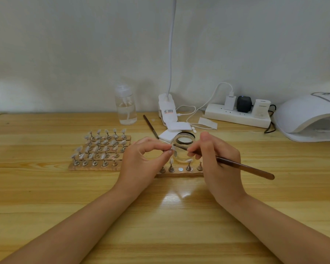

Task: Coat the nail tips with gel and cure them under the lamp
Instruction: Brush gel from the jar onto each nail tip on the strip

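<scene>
While left hand (pixel 141 159) pinches a nail tip (pixel 172 149) just near of the gel jar (pixel 183 149), right hand (pixel 217 159) grips brush (pixel 236 164), bristles touching tip.

Curing lamp (pixel 311 119) cut off by right edge; desk-lamp neck (pixel 171 44) runs off top; nail tip pinched in left hand (pixel 141 159) too small/blurred to tell

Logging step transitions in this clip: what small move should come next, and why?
Probably a short brush stroke across the tip. The left hand pinches the tip in front of the open jar, the right hand holds the brush with its bristles at the tip, and the strip below shows a bare spot.
</scene>
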`<action>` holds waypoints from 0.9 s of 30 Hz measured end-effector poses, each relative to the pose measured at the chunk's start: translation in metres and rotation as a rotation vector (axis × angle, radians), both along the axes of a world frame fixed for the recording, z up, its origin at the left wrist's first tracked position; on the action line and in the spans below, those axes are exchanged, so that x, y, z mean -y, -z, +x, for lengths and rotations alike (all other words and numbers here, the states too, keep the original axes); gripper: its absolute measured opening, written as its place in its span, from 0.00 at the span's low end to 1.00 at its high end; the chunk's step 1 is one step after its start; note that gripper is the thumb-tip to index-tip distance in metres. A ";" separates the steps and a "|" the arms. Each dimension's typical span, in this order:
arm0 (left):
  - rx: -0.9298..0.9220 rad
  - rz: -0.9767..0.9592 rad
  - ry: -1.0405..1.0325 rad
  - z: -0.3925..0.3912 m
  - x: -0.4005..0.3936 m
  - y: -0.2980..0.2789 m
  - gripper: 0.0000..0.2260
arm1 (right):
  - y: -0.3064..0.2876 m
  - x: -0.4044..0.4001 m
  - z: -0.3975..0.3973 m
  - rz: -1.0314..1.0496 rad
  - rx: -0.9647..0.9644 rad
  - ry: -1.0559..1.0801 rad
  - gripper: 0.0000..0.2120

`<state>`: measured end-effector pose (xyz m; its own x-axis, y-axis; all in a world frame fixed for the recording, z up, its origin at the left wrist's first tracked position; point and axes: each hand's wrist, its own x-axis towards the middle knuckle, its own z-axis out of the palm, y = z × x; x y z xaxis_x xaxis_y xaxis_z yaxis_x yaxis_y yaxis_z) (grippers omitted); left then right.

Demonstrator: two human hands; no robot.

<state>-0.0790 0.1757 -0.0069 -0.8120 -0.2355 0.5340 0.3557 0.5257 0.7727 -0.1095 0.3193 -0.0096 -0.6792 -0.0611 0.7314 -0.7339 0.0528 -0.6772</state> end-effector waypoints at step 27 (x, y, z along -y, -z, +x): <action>0.019 0.018 0.028 -0.001 -0.001 -0.001 0.11 | -0.004 0.001 0.001 -0.018 0.144 -0.012 0.16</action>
